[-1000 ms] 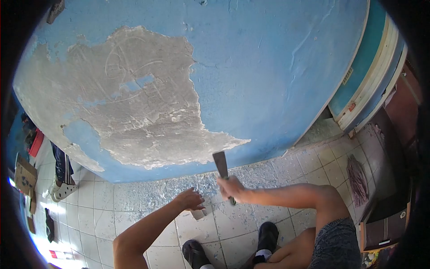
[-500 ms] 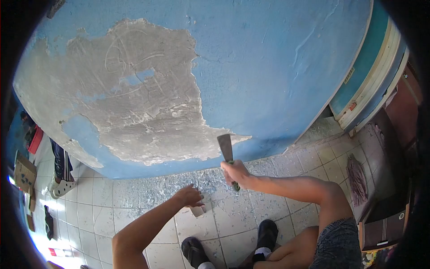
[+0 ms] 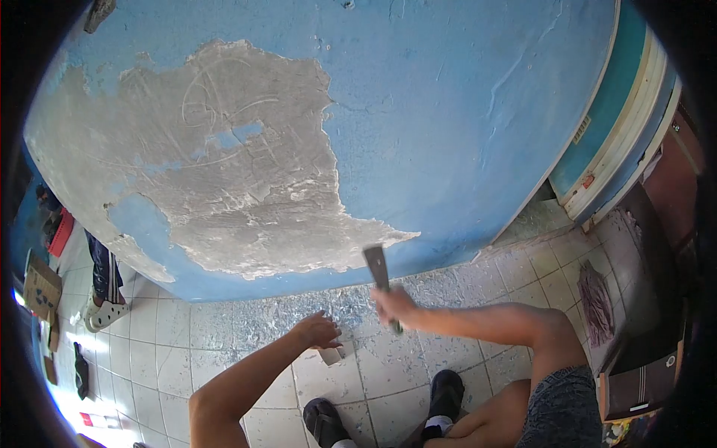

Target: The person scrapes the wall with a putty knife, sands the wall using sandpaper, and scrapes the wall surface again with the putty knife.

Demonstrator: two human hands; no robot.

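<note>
My right hand (image 3: 396,307) is wrapped round the handle of a scraper (image 3: 377,269), its flat dark blade pointing up at the lower edge of the blue wall (image 3: 433,149). A large grey patch (image 3: 254,187) of bare plaster with ragged edges covers the wall's left part. My left hand (image 3: 317,330) hangs over the floor with its fingers apart, left of the scraper. Just below it is a small pale block (image 3: 331,355); whether the hand touches it is unclear.
Paint flakes (image 3: 276,302) lie on the tiled floor (image 3: 261,422) along the wall. Another person's leg and pale clog (image 3: 107,315) stand at the left, near a cardboard box (image 3: 42,291). A crumpled cloth (image 3: 595,302) and a dark bag (image 3: 642,388) are at the right.
The scraper in my right hand rose toward the wall, then came back down a little. My left hand has hardly moved. The view shifted slightly.
</note>
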